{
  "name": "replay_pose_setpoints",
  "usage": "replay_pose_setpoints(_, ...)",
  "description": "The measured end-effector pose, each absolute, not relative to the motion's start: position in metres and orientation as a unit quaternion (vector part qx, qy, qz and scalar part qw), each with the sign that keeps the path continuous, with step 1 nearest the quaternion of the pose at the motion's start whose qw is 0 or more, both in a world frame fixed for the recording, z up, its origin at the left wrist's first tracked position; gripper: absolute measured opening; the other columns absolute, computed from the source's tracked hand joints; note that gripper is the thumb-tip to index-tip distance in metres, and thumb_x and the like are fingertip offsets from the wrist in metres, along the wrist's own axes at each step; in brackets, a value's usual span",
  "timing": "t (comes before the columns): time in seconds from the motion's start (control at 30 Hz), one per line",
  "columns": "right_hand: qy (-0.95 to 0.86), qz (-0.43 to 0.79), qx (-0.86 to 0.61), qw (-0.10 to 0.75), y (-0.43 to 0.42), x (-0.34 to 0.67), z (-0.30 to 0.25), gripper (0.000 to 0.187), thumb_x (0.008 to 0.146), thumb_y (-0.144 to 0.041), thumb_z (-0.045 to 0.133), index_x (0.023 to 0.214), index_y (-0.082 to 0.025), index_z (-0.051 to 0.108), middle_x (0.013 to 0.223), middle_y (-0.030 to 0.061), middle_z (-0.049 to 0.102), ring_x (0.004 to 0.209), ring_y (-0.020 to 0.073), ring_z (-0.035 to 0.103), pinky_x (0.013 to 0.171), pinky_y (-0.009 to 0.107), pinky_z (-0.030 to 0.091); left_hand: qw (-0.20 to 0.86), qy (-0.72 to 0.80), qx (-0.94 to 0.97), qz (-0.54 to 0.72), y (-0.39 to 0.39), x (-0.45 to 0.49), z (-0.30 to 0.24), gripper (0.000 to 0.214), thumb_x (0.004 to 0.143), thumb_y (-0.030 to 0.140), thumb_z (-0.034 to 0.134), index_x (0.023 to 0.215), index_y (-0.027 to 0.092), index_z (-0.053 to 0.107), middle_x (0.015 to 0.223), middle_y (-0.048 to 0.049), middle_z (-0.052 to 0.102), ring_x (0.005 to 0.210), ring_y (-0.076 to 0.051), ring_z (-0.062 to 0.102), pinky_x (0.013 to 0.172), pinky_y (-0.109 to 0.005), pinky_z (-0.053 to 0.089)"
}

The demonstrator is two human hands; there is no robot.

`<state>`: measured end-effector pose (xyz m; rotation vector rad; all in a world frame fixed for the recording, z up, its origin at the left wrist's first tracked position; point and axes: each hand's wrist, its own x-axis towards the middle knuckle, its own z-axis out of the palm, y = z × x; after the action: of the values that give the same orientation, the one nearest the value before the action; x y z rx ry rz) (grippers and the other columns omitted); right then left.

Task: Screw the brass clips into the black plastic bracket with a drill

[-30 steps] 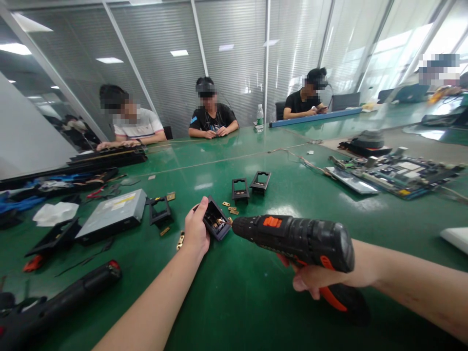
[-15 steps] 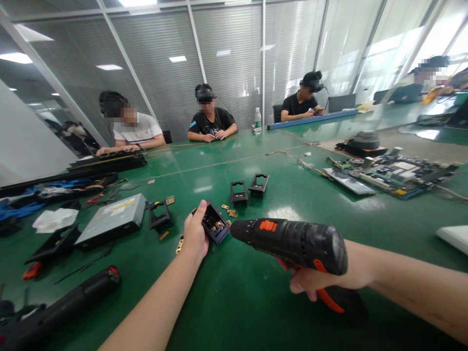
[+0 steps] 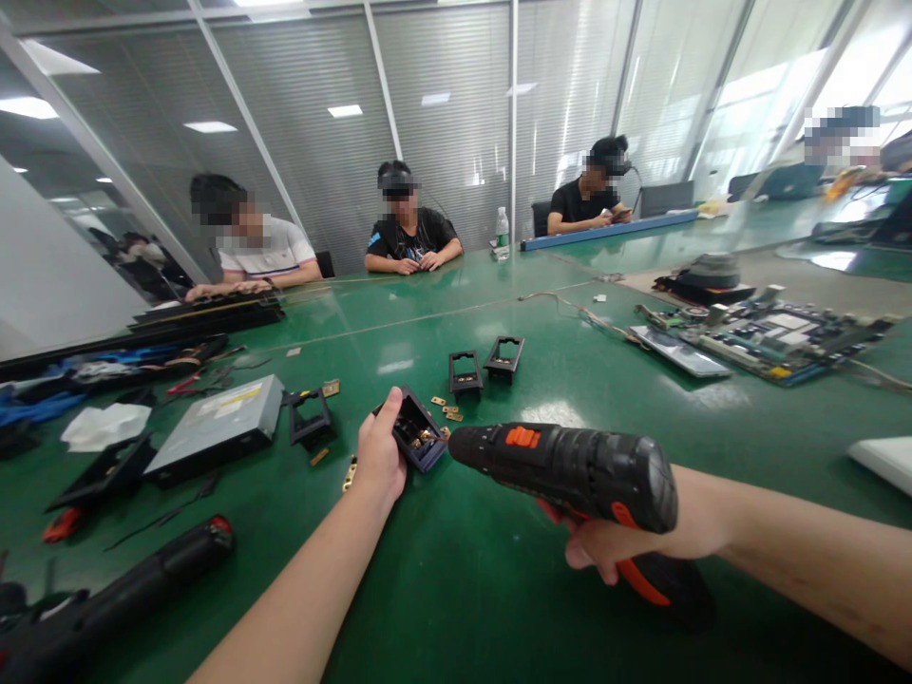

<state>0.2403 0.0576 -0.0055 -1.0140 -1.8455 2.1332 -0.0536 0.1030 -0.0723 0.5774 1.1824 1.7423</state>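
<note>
My left hand (image 3: 381,446) is closed around a black plastic frame (image 3: 426,450), thumb along its upper left edge. Brass-coloured parts show inside the frame. In my right hand (image 3: 605,543) is a black and orange cordless drill (image 3: 562,465), gripped by its handle. The nose of the drill points left into the frame; whether its tip touches a screw is too small to tell. Small brass plates (image 3: 450,411) lie just beyond the frame, and more brass pieces (image 3: 350,473) sit left of my wrist. Two similar black frames (image 3: 465,374) stand farther back.
A further black frame (image 3: 311,418) and a silver disc drive (image 3: 218,427) lie to the left. A dark tool (image 3: 142,589) rests at the lower left. Circuit boards (image 3: 790,332) and a flat phone-like device (image 3: 680,351) are at the right. Several people sit across the green table (image 3: 342,328).
Hardly anything differs. Both hands, the frame and the drill hold nearly the same position, with only a very slight shift of the whole view.
</note>
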Motion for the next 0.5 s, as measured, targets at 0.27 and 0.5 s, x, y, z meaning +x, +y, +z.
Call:
replay_pose_setpoints(0.27, -0.622, 0.696, -0.355, 0.058, 0.0582, 0.2401, -0.0065, 0.04, 0.061, -0.031, 0.087, 0.086, -0.018, 0.059, 0.07, -0.0045, 0.062, 0.055, 0.0127, 0.066, 0.053, 0.024, 0.055, 0.454, 0.475, 0.233, 0.716, 0.1036, -0.0524, -0.0736, 0.043, 0.075, 0.049, 0.088, 0.092, 0.015, 0.067, 0.08, -0.0077, 0.072, 0.07, -0.025, 0.072, 0.069, -0.043, 0.063)
replay_pose_setpoints(0.5, -0.624, 0.706, -0.325, 0.082, 0.0605, 0.2435, -0.0054, 0.04, 0.064, -0.03, 0.089, 0.091, -0.019, 0.061, 0.071, -0.0046, 0.067, 0.054, 0.0129, 0.068, 0.052, 0.021, 0.054, 0.451, 0.468, 0.177, 0.739, 0.1041, -0.0493, -0.0729, 0.032, 0.077, 0.037, 0.086, 0.093, 0.017, 0.068, 0.081, -0.0061, 0.072, 0.071, -0.024, 0.071, 0.07, -0.04, 0.063)
